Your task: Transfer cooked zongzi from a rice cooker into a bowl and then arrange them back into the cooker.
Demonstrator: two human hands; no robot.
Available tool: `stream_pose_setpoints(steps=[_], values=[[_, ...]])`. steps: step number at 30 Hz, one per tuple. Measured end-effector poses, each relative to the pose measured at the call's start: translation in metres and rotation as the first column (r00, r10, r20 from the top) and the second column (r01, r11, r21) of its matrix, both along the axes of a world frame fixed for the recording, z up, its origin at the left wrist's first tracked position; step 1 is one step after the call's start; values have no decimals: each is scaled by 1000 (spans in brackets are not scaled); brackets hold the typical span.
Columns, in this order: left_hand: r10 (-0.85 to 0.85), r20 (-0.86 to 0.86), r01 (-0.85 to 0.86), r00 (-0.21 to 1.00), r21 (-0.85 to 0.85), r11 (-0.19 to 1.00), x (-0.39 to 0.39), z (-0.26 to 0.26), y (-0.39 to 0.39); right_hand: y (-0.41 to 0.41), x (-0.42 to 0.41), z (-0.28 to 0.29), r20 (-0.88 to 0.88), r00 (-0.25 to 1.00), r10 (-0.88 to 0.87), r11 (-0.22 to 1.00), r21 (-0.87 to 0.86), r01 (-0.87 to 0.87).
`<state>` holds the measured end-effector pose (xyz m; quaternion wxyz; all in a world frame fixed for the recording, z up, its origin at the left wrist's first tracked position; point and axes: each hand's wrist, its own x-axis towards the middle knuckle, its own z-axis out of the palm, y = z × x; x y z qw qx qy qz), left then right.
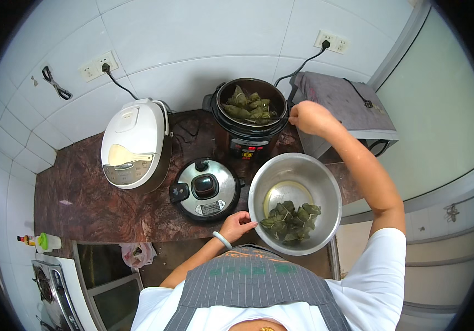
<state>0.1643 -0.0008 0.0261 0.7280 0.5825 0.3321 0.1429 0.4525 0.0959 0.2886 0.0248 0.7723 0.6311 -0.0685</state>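
My right hand (309, 118) is closed around a thin dark utensil (280, 119), perhaps chopsticks, which reaches over the rim of an uncovered electric pressure cooker (248, 134). Inside that cooker lie several leaf-wrapped zongzi (247, 105). In front of it a wide stainless steel basin (295, 165) holds more zongzi (290, 221) tied with string, gathered on its near side. With a bracelet at the wrist, my left hand (237, 226) pinches the basin's left rim between thumb and fingers. Whether the utensil touches a zongzi is too small to tell.
The cooker's lid (206, 188) lies on the brown countertop (79, 207), left of the basin. A white rice cooker (135, 145) carries a rice paddle (127, 156). Behind my right arm stands a cloth-covered appliance (340, 99). A power cord (299, 70) runs along the wall.
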Motion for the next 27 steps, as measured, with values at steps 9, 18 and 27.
stream_pose_setpoints(steps=[9,18,27], values=[[31,25,-30,999,-36,999,3,-9,-1,31,2,-15,269,958,-98,992,107,71],[34,25,-34,999,0,999,1,-16,-5,74,-44,-35,227,973,-41,999,-5,43],[43,16,-43,999,1,999,1,-14,-6,87,-9,-68,-47,988,-148,963,223,155]])
